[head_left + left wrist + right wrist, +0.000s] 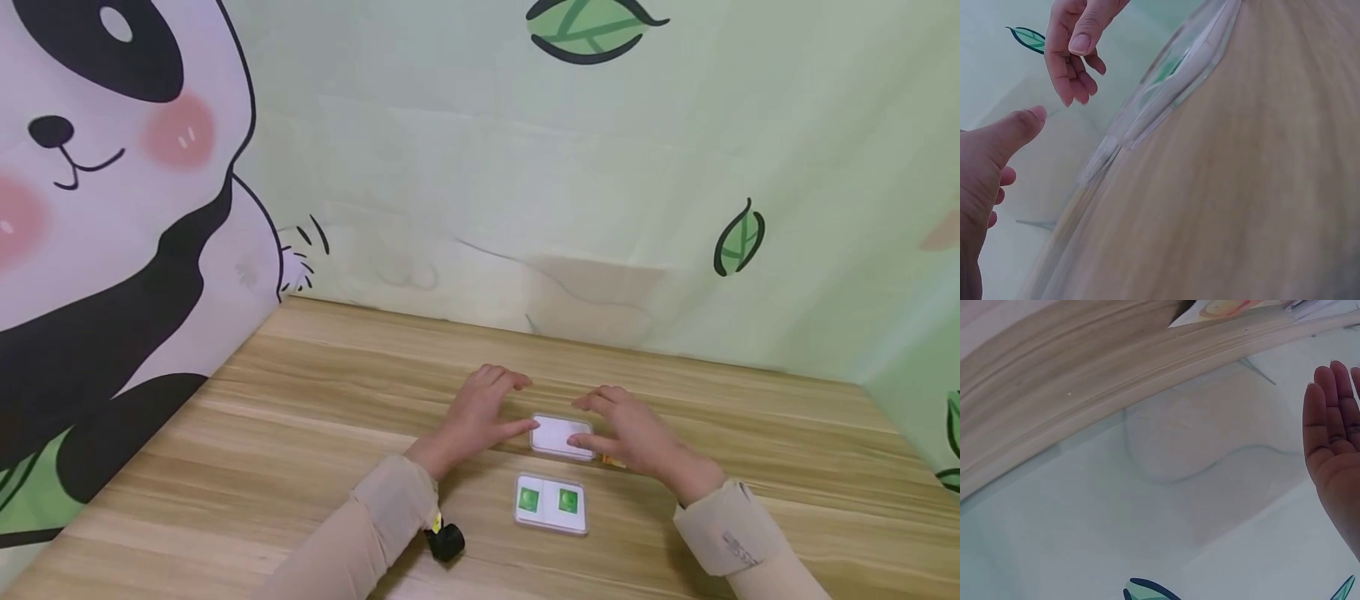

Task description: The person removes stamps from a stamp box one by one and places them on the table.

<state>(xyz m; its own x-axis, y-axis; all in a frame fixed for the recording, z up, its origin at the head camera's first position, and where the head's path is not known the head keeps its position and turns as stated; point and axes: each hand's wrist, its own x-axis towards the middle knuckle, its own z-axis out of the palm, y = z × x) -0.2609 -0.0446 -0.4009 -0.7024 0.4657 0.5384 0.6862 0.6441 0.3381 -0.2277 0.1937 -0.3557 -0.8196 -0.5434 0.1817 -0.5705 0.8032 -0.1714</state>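
Low, right of center, a white case is lying lengthwise left to right between left hand and right hand, both gaping wide, thumbs overlapping its ends.

Beige sleeves have broad cuffs (one bears grey marks)

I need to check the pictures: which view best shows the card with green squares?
Head: the card lies flat, both green squares visible. Left wrist shows it slanted; right wrist doesn't clearly show it.
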